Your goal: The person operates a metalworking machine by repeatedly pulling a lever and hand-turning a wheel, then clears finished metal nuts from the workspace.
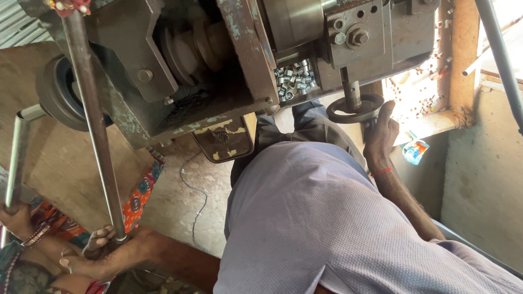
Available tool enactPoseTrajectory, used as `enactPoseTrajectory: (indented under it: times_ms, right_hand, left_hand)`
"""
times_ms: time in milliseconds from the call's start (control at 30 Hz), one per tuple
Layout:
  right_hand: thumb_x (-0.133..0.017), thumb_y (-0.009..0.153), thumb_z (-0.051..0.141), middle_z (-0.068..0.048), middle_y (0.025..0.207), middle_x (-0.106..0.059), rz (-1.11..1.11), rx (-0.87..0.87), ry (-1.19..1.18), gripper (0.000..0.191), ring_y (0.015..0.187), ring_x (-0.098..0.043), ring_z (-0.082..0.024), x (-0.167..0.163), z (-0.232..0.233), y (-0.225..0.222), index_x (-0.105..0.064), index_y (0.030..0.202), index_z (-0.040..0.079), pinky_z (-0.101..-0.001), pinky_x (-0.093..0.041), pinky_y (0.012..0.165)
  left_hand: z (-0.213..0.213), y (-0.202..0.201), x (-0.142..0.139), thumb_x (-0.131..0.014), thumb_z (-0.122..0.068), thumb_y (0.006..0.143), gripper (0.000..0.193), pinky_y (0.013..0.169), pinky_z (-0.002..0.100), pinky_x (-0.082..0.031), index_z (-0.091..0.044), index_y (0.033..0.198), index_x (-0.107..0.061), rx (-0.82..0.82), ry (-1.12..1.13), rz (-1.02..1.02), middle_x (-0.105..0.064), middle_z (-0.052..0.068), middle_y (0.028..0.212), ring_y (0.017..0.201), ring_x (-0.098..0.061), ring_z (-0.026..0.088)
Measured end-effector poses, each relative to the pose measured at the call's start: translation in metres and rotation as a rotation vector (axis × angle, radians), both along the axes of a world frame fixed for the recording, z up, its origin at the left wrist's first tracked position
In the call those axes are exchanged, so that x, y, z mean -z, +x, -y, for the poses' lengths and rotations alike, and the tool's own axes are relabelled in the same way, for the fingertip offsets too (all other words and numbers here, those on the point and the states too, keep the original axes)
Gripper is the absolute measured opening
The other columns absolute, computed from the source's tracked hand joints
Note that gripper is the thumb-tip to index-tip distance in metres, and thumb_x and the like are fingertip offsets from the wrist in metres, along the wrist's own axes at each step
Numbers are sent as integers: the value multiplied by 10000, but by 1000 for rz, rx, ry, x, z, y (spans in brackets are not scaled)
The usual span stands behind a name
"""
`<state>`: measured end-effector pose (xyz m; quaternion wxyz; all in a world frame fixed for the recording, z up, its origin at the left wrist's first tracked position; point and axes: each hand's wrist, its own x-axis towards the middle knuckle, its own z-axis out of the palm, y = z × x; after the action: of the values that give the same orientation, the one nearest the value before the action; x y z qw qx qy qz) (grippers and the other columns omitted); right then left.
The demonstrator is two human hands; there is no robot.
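Below the grey machine (243,51), at the lower left of my remote feed, the right hand (102,256) is clenched round the foot of a dark steel rod (97,133) that slants up to the machine's left end; the grip at the very tip looks meant to steady the long bar. Further left of the machine, the left hand (12,218) is wrapped tight round a shiny tube (17,159), which stands nearly upright, seemingly held ready beside the first. Under the machine's middle sits a heap of small cut metal sleeves (294,81). Just below its right part, a co-worker in a lavender shirt (314,222) lays a hand (381,138) against a round handwheel (354,109), fingers loosely extended, apparently to turn it. Right of the machine, another long bar (497,48) leans by the wall, well apart from all the hands
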<state>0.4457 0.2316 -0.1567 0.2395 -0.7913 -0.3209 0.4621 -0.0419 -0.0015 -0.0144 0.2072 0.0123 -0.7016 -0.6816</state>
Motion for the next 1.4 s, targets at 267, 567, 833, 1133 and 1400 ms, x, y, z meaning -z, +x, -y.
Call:
enactPoseTrajectory:
  times_ms: [267,567,833,1133,1400]
  right_hand:
    - [-324,1047,754,-15,587,-558,48,-43,43,853,484,-527,-87,1,-4,21,-577,684,25,-270,-417,426]
    - [-586,1081,409,-193,890,-700,271,-1047,200,481,815,-651,-333,21,1,-24,-732,978,-38,-471,-506,733]
    - [-441,1036,355,-151,1119,-766,-13,-776,-435,431,1043,-727,-243,-12,-35,35,-735,1153,62,-410,-544,984]
    - [-553,995,389,-153,1246,-680,323,-1254,-68,427,1065,-676,-293,34,-53,20,-650,1284,90,-449,-546,843]
    - [-586,1026,388,-118,1112,-743,251,-1354,-122,339,1063,-704,-253,31,-20,-7,-738,1109,97,-409,-538,937]
  left_hand:
    - [7,-6,5,-658,-427,979,549,537,255,-409,64,1223,-684,-12,100,40,-477,17,714,610,-503,121]
    - [0,4,-1,-632,-437,987,567,536,246,-414,66,1244,-679,3,48,25,-483,0,727,615,-509,111]
    - [-10,5,-7,-685,-392,966,534,563,265,-418,37,1282,-642,41,150,67,-489,5,709,621,-508,123]
    - [32,30,24,-483,-216,1191,401,617,216,-461,-186,1585,-411,329,-616,-442,-570,110,1466,783,-549,114]
    - [41,2,30,-477,-336,1162,437,601,195,-402,-59,1493,-544,174,-260,-244,-527,68,1072,746,-510,118]
